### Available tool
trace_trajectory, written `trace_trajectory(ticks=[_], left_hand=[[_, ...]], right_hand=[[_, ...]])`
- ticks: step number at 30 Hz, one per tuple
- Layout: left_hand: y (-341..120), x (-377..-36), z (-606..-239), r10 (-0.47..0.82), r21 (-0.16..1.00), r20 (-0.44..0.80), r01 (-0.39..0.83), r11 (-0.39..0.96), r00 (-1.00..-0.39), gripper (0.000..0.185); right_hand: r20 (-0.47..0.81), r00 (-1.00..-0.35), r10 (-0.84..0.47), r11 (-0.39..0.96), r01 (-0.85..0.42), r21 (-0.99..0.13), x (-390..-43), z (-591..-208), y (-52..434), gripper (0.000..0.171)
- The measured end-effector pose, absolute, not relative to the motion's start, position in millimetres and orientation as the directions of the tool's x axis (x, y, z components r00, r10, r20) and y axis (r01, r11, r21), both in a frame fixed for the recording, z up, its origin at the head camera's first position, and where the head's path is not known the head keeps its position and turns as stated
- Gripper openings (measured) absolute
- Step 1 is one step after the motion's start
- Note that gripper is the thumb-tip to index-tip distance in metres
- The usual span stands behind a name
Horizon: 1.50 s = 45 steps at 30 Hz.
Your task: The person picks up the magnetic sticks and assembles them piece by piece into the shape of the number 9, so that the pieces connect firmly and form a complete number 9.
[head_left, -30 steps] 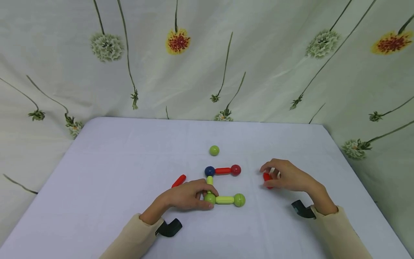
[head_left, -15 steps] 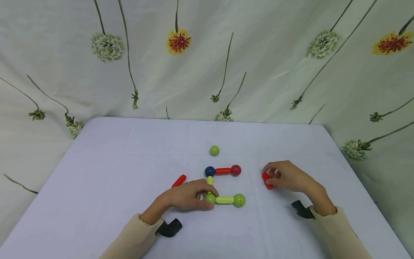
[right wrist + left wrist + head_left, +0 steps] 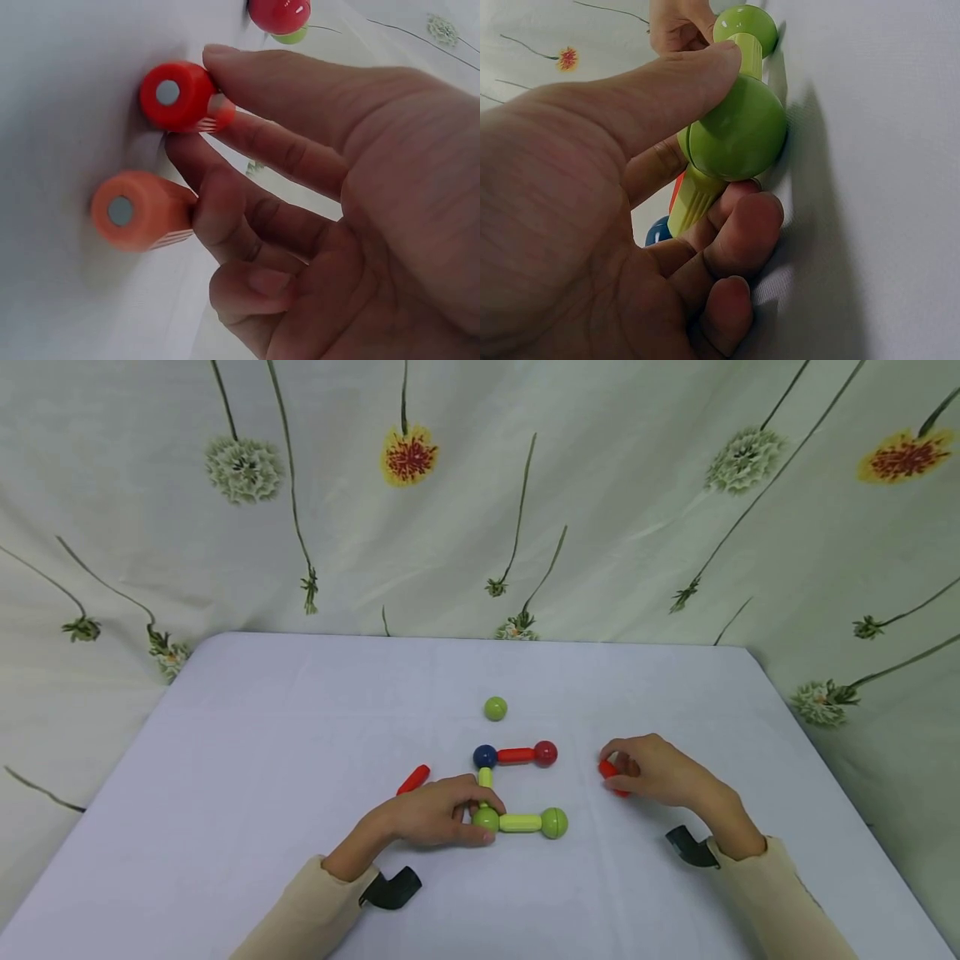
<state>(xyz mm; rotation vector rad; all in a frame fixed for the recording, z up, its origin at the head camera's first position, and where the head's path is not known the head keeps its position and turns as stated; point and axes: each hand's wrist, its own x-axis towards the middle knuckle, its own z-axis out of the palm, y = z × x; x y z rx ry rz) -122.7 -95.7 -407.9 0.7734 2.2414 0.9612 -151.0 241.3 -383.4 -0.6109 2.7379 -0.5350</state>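
While the left hand (image 3: 442, 811) grips the joined multicolour C-shaped plastic frame (image 3: 520, 823), the right hand (image 3: 654, 768) pinches a loose red plastic rod (image 3: 180, 96).
Unjoined: glossy green ball (image 3: 495, 708), twelve o'clock.

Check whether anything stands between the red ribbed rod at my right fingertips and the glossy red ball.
Nothing visible does: the head view shows only pale cloth between the red ribbed rod and the glossy red ball. The orange ribbed rod touching the right hand appears on the side away from the ball.
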Motion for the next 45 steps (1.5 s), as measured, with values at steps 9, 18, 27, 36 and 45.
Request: trace_trajectory(ticks=[9,18,27,36,45], left_hand=[[-96,-123,-407,0.696,0.774,-0.267,0.282,0.567,-0.667,0.027],[-96,-122,-406,0.699,0.778,-0.264,0.282,0.562,-0.665,0.027],[-96,-122,-406,0.691,0.765,-0.270,0.286,0.577,-0.671,0.028],[-96,-122,-408,0.690,0.764,-0.267,0.288,0.577,-0.672,0.028],[-96,-123,-409,0.691,0.760,-0.262,0.298,0.578,-0.673,0.027]], right_hand=[[-0.169,-0.866,-0.470,0.838,-0.378,-0.394,-150,-383,239,0.026],[-0.110,-0.865,-0.489,0.818,-0.411,-0.402,-147,-384,234,0.025],[-0.056,-0.854,-0.517,0.766,-0.432,-0.477,-147,-383,227,0.024],[-0.015,-0.843,-0.538,0.648,-0.402,-0.646,-144,-385,216,0.024],[-0.030,-0.871,-0.490,0.577,-0.298,-0.761,-139,-393,202,0.025]])
